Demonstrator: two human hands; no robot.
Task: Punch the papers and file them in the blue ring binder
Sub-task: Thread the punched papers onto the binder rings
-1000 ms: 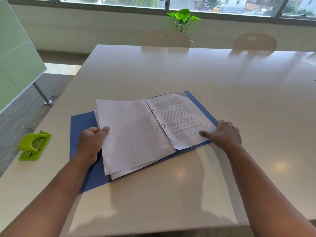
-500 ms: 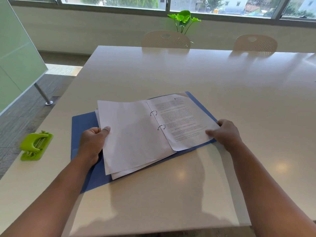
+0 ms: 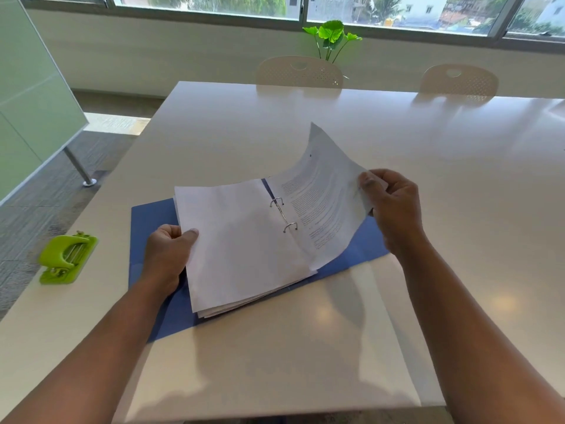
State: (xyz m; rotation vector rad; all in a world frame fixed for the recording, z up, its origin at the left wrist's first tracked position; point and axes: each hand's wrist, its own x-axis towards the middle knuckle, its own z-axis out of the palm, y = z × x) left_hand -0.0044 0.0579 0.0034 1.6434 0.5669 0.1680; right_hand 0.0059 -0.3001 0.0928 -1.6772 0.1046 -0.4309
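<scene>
**Blue ring binder open on table, printed sheet lifted at right edge**

Head view. Blue ring binder (image 3: pixel 153 221) lies open and flat on the white table (image 3: pixel 458 179), near our front edge, turned slightly counter-clockwise. Its two metal rings (image 3: pixel 282 215) stand closed through the papers.

Surroundings: we note a green hole punch (image 3: pixel 65 260) on the table to the left of the binder, well apart from it and touched by neither hand. Two pale chairs (image 3: pixel 299 71) stand at the far side of the table, with a green plant (image 3: pixel 331 36) behind them below the window (image 3: pixel 397 10). A frosted green panel (image 3: pixel 30 102) on a metal leg stands at far left. Nothing lies between our hands and the binder.

Task items versus hands: a stack of blank-faced papers (image 3: pixel 241 243) rests on the left cover. Our left hand (image 3: pixel 166 255) grips the stack's left edge, thumb on top, fingers curled beneath. The printed sheet (image 3: pixel 321 203) on the right is still on the rings; its outer edge is raised off the right cover and bows upward. Our right hand (image 3: pixel 394 203) pinches that outer edge, thumb on the printed face, fingers behind. Bare blue cover shows under the raised sheet.
</scene>
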